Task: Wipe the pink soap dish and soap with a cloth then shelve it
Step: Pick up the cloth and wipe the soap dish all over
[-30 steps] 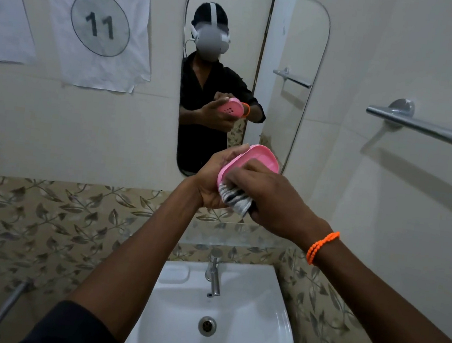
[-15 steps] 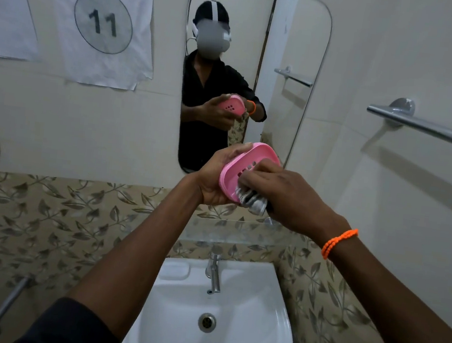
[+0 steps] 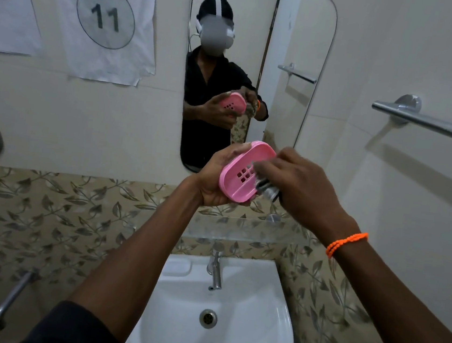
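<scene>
Pink plastic soap dish (image 3: 243,172), oval, raised rim, small grid of square drain holes in the floor, no soap visible inside. Held at centre frame, tilted with its hollow side toward the camera, above the white sink (image 3: 229,327) and in front of the lower edge of the mirror (image 3: 297,52). Gripped from the left by the left hand (image 3: 215,177), fingers curled around the back and the far rim, thumb along the near edge. Touched on its right side by the right hand (image 3: 299,185), fingers closed on a bunched grey-and-white cloth (image 3: 268,188) pressed against the dish's inner right part. Hands close together, both clamped on something. Orange bead bracelet (image 3: 347,243) on the right wrist.

Compared with a second ago: dish turned, then showing mostly its edge, now showing open floor and drain holes; cloth shifted from the lower edge to the right inner side; hands a little higher and more central in frame.

Sink at bottom centre, holding nothing but its metal drain (image 3: 208,318); tap (image 3: 216,271) at its back rim. Glass shelf (image 3: 240,231) just above the tap, under the hands. Towel bar (image 3: 433,124) at right, paper sign (image 3: 104,13) reading "WORKSTATION 11" at upper left.
</scene>
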